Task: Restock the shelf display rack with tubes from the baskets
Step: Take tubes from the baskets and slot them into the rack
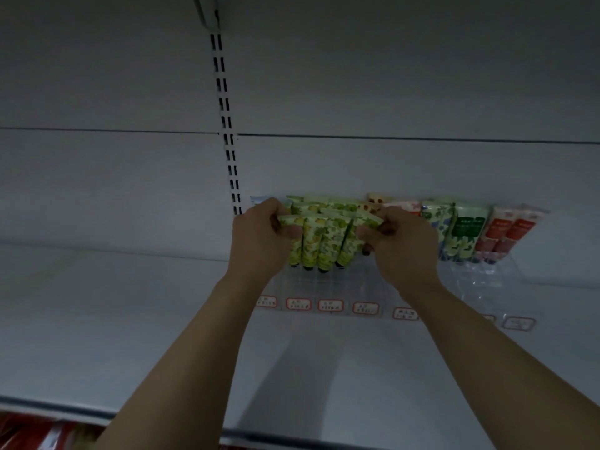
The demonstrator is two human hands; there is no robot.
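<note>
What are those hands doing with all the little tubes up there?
A person is filling a clear rack on a white shelf. The left hand and right hand each hold one side of a bunch of yellow-green tubes over the rack's left slots. Further right, green tubes and red tubes already stand in it.

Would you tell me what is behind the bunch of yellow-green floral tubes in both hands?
More green floral tubes stand at the back of the clear plastic rack; the held bunch, left hand and right hand cover their lower halves.
</note>
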